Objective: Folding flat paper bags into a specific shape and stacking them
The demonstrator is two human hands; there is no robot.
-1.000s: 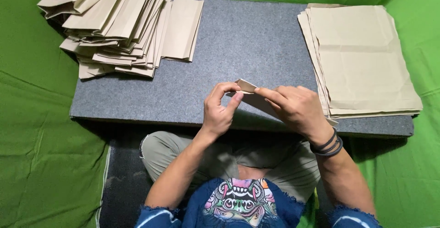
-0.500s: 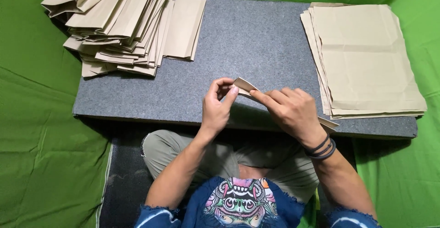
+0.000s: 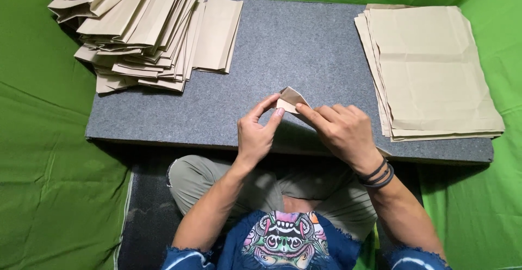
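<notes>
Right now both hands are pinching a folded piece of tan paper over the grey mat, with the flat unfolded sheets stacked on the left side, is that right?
Not quite. The head view shows the stack of flat sheets on the right side of the grey mat; the pile on the left is folded pieces. The rest holds: the left hand and right hand both pinch the folded tan paper over the mat.

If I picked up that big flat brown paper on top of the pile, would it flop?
Probably: the top sheet looks thin and creased, so it would likely sag. It seems light, and might slide off the stack, whose edges already sit unevenly.
</notes>
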